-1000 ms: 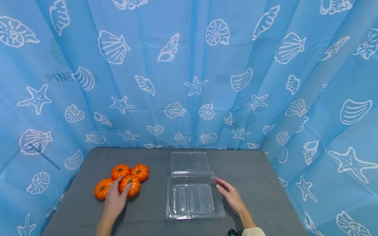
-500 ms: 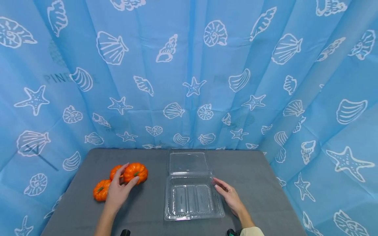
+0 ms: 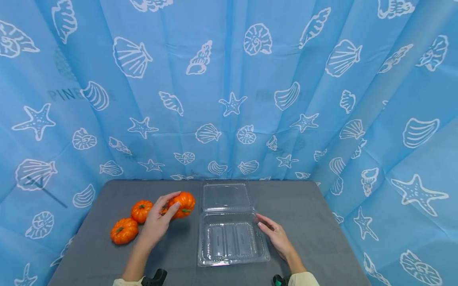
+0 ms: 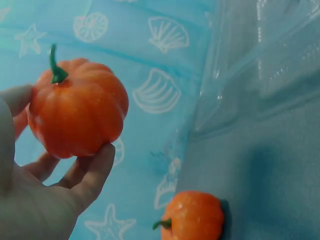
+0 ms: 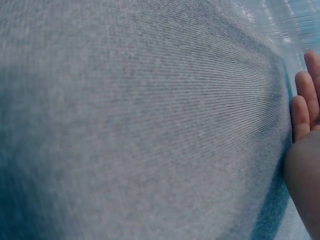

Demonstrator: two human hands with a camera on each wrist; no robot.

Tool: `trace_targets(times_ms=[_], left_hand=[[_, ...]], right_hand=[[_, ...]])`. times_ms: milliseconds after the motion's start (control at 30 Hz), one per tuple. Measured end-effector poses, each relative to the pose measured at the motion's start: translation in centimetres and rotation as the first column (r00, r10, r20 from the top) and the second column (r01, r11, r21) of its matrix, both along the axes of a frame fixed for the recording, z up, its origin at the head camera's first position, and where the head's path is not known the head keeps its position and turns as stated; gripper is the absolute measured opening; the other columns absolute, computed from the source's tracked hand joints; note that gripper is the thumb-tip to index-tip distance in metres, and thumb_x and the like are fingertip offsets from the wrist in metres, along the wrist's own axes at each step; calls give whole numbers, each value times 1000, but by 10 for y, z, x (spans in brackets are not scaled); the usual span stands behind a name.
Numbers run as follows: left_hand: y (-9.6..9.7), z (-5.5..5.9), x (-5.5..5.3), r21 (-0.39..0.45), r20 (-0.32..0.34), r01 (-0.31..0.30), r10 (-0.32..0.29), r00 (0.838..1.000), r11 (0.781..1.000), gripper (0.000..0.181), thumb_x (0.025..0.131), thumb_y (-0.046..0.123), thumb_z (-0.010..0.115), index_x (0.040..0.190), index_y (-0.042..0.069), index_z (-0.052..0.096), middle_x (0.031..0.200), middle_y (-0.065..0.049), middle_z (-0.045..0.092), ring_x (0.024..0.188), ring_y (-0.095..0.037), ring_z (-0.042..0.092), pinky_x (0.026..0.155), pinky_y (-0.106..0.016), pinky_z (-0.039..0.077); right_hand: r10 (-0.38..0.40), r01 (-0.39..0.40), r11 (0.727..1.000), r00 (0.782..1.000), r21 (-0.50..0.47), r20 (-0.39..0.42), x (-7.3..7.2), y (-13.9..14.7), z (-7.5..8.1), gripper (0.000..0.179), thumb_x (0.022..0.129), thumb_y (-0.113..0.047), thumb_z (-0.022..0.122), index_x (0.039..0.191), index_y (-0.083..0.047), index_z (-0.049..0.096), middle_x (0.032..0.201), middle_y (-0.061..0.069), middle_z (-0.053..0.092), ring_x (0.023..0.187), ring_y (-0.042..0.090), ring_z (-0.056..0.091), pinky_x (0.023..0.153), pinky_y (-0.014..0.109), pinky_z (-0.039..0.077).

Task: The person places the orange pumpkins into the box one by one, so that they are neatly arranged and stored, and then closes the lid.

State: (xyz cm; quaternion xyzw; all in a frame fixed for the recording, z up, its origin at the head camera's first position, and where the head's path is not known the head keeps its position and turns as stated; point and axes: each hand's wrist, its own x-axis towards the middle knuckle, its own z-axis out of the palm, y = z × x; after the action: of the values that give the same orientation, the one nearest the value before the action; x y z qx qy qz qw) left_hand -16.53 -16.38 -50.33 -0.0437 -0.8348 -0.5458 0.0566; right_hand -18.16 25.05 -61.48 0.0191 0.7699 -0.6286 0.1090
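My left hand (image 3: pixel 156 222) grips a small orange pumpkin (image 4: pixel 82 112) with a green stem, thumb on one side and fingers round the other. It is held up over the table, left of a clear plastic clamshell container (image 3: pixel 233 262). The container's lid (image 3: pixel 226 197) is laid back behind its base, which has nothing inside. My right hand (image 3: pixel 280 239) rests at the base's right side, fingertips right at the rim near the hinge. In the right wrist view its fingers (image 5: pixel 301 112) look fairly straight.
Two more pumpkins lie on the grey table (image 3: pixel 304 222), one at the left (image 3: pixel 124 231) and another pumpkin (image 3: pixel 141 210) just behind it. A third pumpkin (image 4: pixel 195 217) is mostly hidden behind my left hand in the head view. A blue shell-print curtain (image 3: pixel 229 79) surrounds the table.
My left hand has taken hold of the front pumpkin, lifted it off the table and carried it right toward the container. My right hand stays by the rim.
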Motion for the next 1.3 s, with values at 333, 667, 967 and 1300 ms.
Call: trace_targets(times_ms=[333, 667, 967, 1300], left_hand=[[30, -5, -12, 40, -92, 82, -79, 993, 996, 49, 93, 32, 76, 138, 27, 60, 133, -5, 59, 114, -22, 57, 87, -28, 58], [75, -16, -16, 175, -45, 168, -162, 986, 970, 46, 85, 22, 84, 127, 22, 67, 128, -4, 61, 116, -23, 57, 88, -28, 58], [101, -27, -14, 145, -15, 238, -239, 971, 960, 44, 84, 26, 85, 124, 27, 68, 128, -1, 60, 112, -20, 59, 92, -33, 57], [123, -34, -19, 112, 3, 316, -319, 948, 942, 44, 86, 31, 83, 126, 24, 68, 128, -4, 62, 115, -28, 61, 92, -37, 59]], right_hand=[[1, -1, 1000, 1000, 14, 7, 0, -1, 1, 48, 102, -36, 60, 145, -16, 57, 146, 10, 61, 133, 12, 56, 100, 14, 45], [11, -11, 1000, 1000, 10, 16, 0, -1, 1, 51, 102, -37, 60, 149, -19, 53, 146, 10, 61, 140, 23, 53, 112, 31, 46], [25, -25, 1000, 1000, 1, 18, -2, -4, 3, 54, 102, -37, 60, 153, -20, 48, 149, 11, 58, 146, 32, 47, 121, 52, 36], [20, -21, 1000, 1000, 3, 16, -1, -4, 2, 54, 102, -37, 60, 152, -21, 48, 148, 12, 59, 143, 32, 50, 120, 54, 38]])
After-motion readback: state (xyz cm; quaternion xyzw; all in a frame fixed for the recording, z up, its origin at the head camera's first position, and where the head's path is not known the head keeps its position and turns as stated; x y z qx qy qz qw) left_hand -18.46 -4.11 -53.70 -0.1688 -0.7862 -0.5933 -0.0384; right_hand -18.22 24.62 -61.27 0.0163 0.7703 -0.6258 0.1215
